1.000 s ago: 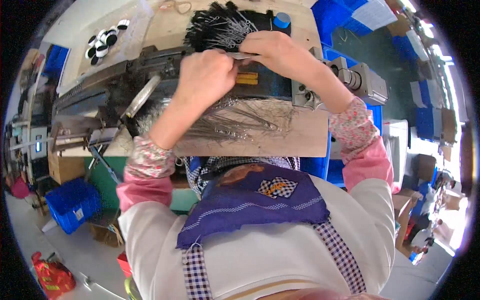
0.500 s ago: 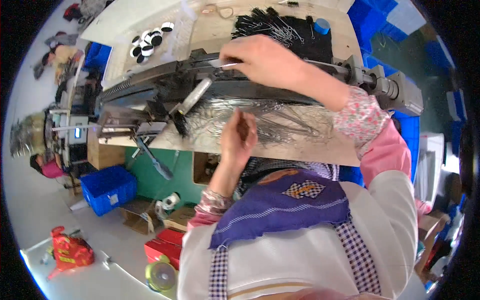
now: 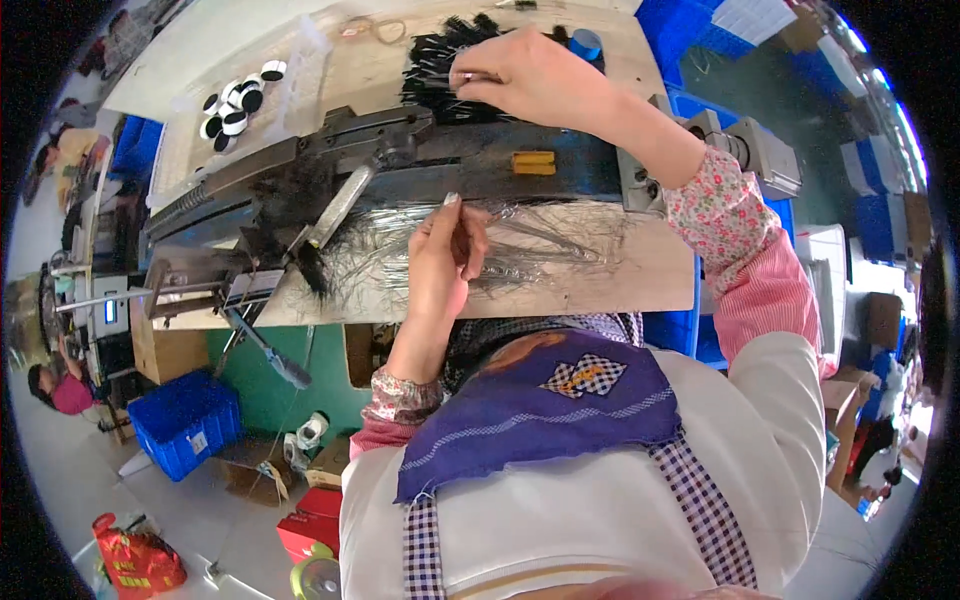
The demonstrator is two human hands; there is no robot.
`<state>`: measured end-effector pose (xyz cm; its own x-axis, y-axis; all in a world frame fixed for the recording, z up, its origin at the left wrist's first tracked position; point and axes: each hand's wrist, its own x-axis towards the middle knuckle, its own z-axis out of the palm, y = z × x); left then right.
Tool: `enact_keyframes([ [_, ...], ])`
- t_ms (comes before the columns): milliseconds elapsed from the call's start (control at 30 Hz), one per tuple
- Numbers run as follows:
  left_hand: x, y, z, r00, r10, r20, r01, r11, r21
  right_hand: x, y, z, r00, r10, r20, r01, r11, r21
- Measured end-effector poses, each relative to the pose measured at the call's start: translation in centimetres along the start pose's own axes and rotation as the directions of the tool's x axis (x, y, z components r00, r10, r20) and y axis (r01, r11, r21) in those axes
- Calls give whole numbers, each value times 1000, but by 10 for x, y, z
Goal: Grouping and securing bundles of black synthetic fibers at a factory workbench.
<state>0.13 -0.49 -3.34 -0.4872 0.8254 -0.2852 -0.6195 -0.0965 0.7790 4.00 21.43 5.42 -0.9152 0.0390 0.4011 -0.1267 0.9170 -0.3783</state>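
Observation:
My right hand (image 3: 535, 85) is raised over a pile of black-bristled wire brushes (image 3: 435, 70) at the far side of the bench. Its thumb and fingers are pinched together, and whatever they hold is too small to name. My left hand (image 3: 440, 258) hovers above loose twisted metal wires (image 3: 540, 240) at the bench's near edge. Its fingers are curled inward, hiding anything inside. Between the hands runs a dark metal machine bed (image 3: 490, 175) with a pivoting lever (image 3: 343, 207) and a small yellow block (image 3: 533, 162) on it.
A shallow tray (image 3: 180, 165) with several black-and-white round pieces (image 3: 235, 105) stands at the far left. Right of the bed is a cylindrical metal machine head (image 3: 735, 150). A blue cap (image 3: 585, 44) lies beyond the brushes. A blue crate (image 3: 185, 425) sits on the floor at left.
My right hand has moved from beside the lever's pivot to over the brush pile, uncovering the yellow block. My left hand stays over the wires. The view has shifted slightly.

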Motion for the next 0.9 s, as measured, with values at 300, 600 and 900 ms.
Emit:
enact_keyframes([
  [300, 15, 6, -36, 997, -61, -38, 42, 923, -383, 3, 3, 28, 991, 115, 72, -126, 976, 179],
  [600, 10, 71, -1, 908, 73, 413, 331, 480, -812, 0, 4, 32, 998, 55, 6, -55, 968, 244],
  [900, 5, 49, 26, 999, -45, 4, 43, 971, 237, 6, 1, 33, 995, 81, 51, -91, 969, 229],
])
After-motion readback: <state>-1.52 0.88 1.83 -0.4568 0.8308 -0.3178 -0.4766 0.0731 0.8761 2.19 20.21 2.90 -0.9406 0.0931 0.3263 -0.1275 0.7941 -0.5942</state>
